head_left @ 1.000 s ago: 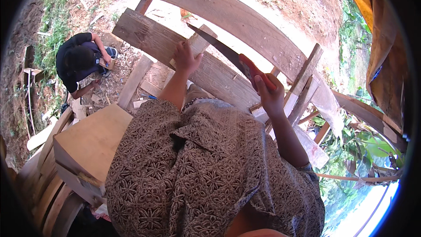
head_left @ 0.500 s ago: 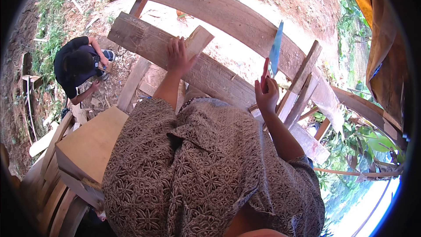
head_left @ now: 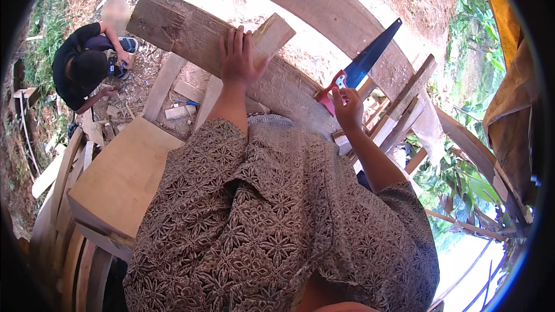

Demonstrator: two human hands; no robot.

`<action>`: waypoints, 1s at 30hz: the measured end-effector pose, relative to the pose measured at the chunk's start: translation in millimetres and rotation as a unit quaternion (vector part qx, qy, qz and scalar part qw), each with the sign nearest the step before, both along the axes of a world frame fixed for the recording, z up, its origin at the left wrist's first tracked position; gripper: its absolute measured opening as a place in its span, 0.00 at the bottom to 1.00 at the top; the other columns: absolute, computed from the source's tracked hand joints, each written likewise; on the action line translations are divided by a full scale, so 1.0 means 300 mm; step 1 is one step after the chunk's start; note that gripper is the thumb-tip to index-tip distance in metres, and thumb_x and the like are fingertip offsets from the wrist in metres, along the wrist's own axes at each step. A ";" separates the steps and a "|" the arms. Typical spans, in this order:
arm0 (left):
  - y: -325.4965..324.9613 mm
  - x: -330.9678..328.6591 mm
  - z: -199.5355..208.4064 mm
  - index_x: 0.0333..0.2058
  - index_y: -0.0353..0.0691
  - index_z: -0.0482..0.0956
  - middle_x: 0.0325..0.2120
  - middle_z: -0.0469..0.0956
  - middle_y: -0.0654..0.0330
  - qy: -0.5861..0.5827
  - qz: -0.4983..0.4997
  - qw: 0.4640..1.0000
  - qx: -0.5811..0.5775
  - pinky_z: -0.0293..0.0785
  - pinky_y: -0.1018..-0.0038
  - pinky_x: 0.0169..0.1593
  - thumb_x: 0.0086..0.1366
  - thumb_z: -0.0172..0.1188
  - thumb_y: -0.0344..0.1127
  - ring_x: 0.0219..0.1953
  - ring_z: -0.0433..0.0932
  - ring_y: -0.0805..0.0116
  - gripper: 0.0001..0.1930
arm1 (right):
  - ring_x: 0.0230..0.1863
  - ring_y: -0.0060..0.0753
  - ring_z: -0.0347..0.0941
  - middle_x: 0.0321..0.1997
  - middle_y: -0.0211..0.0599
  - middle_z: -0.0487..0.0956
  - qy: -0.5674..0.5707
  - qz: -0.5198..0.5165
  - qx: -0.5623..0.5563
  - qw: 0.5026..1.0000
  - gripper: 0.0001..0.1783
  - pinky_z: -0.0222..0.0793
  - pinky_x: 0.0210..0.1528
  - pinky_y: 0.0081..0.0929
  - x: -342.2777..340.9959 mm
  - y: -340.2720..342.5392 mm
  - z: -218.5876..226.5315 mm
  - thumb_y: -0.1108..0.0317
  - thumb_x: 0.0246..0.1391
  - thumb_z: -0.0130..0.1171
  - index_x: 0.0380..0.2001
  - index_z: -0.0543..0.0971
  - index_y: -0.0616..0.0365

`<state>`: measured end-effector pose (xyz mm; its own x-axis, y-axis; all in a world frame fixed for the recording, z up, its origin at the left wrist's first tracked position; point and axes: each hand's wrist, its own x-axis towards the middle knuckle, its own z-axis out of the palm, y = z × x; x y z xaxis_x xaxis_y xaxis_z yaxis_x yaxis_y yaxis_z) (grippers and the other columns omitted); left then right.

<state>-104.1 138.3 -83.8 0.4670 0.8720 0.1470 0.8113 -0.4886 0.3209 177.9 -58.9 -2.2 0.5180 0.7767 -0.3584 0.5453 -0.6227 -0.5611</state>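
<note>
Handsaw (head_left: 361, 69) with blue blade and red handle, raised clear of the weathered plank (head_left: 231, 52), blade pointing up and away over the far side of that plank. Right hand (head_left: 347, 107) closed around the red handle, just off the plank's near-right end. Left hand (head_left: 240, 58) laid flat on the plank, fingers spread, pressing a short pale wood offcut (head_left: 272, 34) that lies slanted across the plank's top. Second, wider plank (head_left: 324, 11) beyond the weathered plank, curving past it on the far side. Pale plywood sheet (head_left: 118, 179) below and left of the plank, resting on stacked timber. Crouching person in black (head_left: 84, 69) on the ground off the plank's left end, among scattered wood scraps. Slanted wooden framing (head_left: 404, 110) past the plank's right end, green foliage (head_left: 462, 179) beyond it.
</note>
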 end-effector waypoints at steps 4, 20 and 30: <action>0.011 0.001 0.001 0.66 0.36 0.63 0.69 0.60 0.45 0.017 0.001 1.000 -0.013 0.45 0.39 0.73 0.63 0.56 0.66 0.73 0.54 0.42 0.44 | 0.43 0.41 0.76 0.43 0.44 0.79 -0.051 0.105 0.333 0.936 0.17 0.68 0.53 0.37 -0.127 0.453 0.295 0.58 0.70 0.54 0.36 0.84 0.59; 0.026 -0.012 -0.001 0.66 0.41 0.65 0.69 0.60 0.48 -0.007 0.011 0.999 -0.049 0.49 0.38 0.72 0.61 0.59 0.63 0.72 0.56 0.42 0.42 | 0.55 0.52 0.69 0.48 0.49 0.75 0.003 0.128 0.447 0.885 0.19 0.63 0.60 0.46 -0.315 1.105 -0.150 0.56 0.73 0.46 0.49 0.78 0.59; 0.027 0.002 0.024 0.68 0.43 0.63 0.70 0.58 0.49 0.029 0.009 0.997 -0.074 0.42 0.39 0.74 0.60 0.61 0.62 0.74 0.52 0.43 0.43 | 0.51 0.40 0.80 0.44 0.49 0.84 0.027 0.070 0.166 0.983 0.22 0.72 0.53 0.33 -0.269 0.708 -0.284 0.52 0.69 0.55 0.48 0.85 0.61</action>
<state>-103.5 146.6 -76.6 0.4559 0.8900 -0.0117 0.8386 -0.4251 0.3406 97.1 153.4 -87.3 0.3848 0.9178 -0.0979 0.5760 -0.3217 -0.7515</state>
